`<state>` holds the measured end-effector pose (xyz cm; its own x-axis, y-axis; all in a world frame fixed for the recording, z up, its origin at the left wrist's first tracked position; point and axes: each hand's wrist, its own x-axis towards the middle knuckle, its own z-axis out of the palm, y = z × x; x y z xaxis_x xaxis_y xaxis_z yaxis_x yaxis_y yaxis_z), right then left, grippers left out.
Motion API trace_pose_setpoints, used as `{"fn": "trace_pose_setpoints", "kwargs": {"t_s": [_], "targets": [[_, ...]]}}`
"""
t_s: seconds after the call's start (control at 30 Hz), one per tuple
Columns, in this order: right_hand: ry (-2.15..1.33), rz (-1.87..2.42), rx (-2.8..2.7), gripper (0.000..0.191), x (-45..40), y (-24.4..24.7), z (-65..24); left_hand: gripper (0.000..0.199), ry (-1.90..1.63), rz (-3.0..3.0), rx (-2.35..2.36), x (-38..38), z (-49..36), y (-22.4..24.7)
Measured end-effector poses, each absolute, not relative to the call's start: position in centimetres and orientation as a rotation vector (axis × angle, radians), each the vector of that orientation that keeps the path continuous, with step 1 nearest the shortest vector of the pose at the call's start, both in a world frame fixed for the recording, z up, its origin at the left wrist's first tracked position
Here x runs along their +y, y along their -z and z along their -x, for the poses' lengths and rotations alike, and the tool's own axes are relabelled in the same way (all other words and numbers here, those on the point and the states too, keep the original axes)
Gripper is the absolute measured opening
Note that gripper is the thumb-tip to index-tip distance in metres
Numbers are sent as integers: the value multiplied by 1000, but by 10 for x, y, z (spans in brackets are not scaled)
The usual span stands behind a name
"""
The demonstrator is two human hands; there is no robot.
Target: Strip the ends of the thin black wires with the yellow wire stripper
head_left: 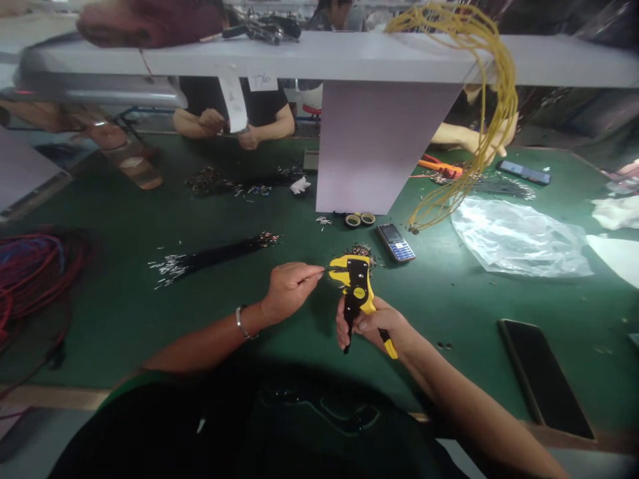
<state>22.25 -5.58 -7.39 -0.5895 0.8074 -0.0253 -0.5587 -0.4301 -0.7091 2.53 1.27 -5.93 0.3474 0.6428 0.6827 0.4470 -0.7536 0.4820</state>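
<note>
Left hand pinches a crosswise wire, right hand grips a stripper, long axis fore-and-aft, head away.

Yellow-and-black tool in the right hand, left hand pinching a thin dark wire left of the tool, black wire bundle farther left of it, button phone behind it to the right.

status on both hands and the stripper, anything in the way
Right hand gripping stripper. Left hand pinching dark wire at its jaws. Clippings and keypad phone just beyond; neither seems in the way.
</note>
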Motion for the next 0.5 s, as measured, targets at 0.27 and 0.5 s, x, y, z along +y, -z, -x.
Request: {"fn": "trace_pose_setpoints", "kwargs": {"t_s": [0.27,0.5], "targets": [[-2074,479,-861,27,-58,73,-221,10,-1385,-2421,953,12,-25,60],[-2068,499,-840,21,-59,74,-222,10,-1387,-2434,938,12,-26,57]]}}
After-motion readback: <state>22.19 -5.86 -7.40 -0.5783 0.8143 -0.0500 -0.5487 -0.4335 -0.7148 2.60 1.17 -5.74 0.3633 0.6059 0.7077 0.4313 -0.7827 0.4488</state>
